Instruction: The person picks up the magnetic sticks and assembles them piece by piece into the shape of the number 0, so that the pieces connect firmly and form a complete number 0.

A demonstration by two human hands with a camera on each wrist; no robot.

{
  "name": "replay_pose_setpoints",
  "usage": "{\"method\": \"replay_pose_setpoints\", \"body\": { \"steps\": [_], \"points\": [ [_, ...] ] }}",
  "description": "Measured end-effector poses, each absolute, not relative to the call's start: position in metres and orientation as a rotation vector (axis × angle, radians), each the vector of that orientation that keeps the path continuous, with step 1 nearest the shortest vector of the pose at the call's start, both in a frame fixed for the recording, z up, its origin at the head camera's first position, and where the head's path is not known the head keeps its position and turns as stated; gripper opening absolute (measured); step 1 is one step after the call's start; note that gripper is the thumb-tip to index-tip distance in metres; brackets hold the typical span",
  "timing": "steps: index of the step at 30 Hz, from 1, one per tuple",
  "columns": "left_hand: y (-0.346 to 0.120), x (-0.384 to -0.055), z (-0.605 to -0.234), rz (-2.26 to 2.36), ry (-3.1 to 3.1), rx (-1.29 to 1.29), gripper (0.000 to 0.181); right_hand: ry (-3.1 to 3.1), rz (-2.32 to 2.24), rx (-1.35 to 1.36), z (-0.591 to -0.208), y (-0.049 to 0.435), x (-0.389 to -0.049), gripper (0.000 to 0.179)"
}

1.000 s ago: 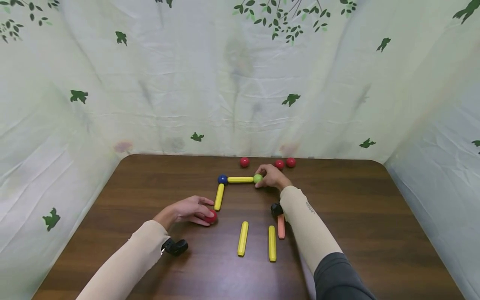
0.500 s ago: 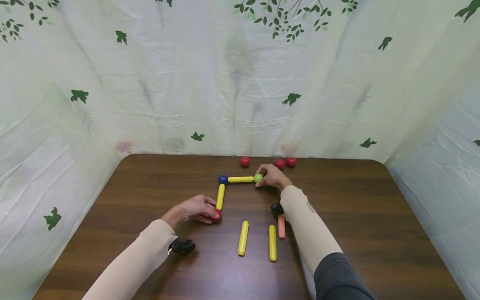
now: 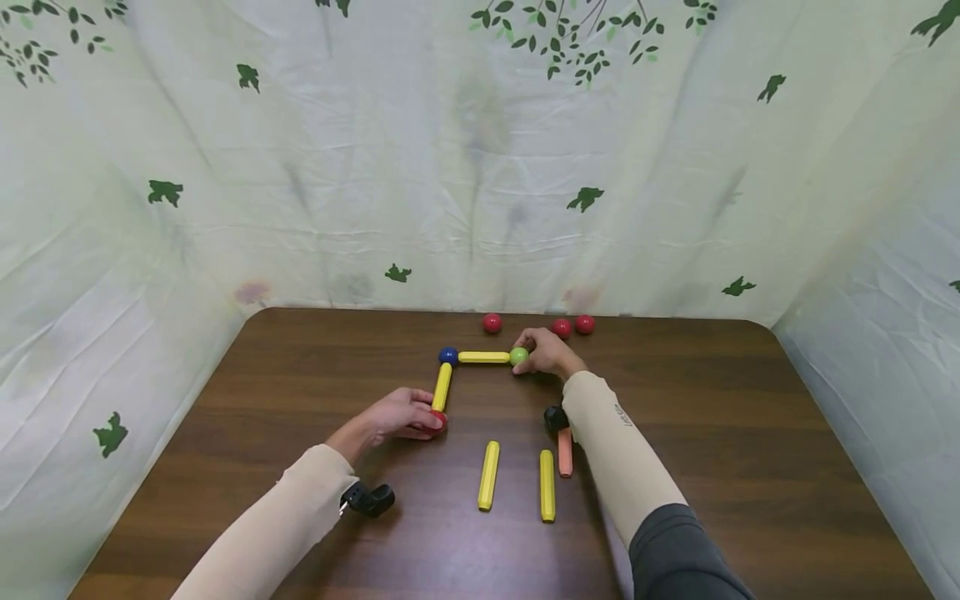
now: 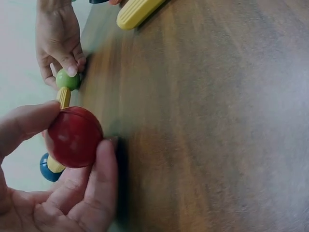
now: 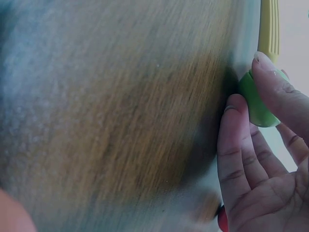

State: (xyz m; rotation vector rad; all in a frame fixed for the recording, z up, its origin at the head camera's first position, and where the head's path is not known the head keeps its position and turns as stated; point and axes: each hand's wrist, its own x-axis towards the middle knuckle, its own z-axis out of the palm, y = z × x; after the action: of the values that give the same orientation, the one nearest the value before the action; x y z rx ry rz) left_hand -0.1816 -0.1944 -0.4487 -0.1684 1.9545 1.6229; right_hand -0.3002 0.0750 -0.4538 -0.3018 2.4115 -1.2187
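Observation:
My left hand (image 3: 397, 414) pinches a red ball (image 4: 75, 137) between thumb and fingers, right at the near end of a yellow ridged stick (image 3: 443, 386). That stick's far end meets a blue ball (image 3: 448, 357). From the blue ball a second yellow stick (image 3: 483, 357) runs right to a green ball (image 3: 518, 357). My right hand (image 3: 546, 353) grips the green ball, thumb on one side and fingers on the other, as the right wrist view shows. Together the sticks and balls form a bent corner lying on the table.
Two loose yellow sticks (image 3: 489, 476) (image 3: 547, 486) lie nearer on the brown table (image 3: 712, 467). An orange-pink stick (image 3: 565, 454) sits beside them, partly behind my right wrist strap. Red balls (image 3: 492, 323) (image 3: 585, 324) rest along the back edge, before a white cloth (image 3: 420, 167).
My left hand has moved right and slightly away with the red ball, bringing it up to the near end of the yellow stick. My right hand stays on the green ball.

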Motion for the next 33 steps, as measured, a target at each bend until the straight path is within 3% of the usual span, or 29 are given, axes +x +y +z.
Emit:
{"method": "replay_pose_setpoints", "body": {
  "steps": [4, 33],
  "points": [
    [-0.1934, -0.1794, -0.4494, 1.667, 1.95, -0.207, 0.064, 2.412, -1.232, -0.305, -0.454, 0.0752, -0.3001, 0.035],
    [-0.1952, -0.1773, -0.4502, 1.355, 2.373, -0.099, 0.059, 2.429, -1.22, -0.322, -0.4534, 0.0761, -0.2984, 0.035]
  ]
}}
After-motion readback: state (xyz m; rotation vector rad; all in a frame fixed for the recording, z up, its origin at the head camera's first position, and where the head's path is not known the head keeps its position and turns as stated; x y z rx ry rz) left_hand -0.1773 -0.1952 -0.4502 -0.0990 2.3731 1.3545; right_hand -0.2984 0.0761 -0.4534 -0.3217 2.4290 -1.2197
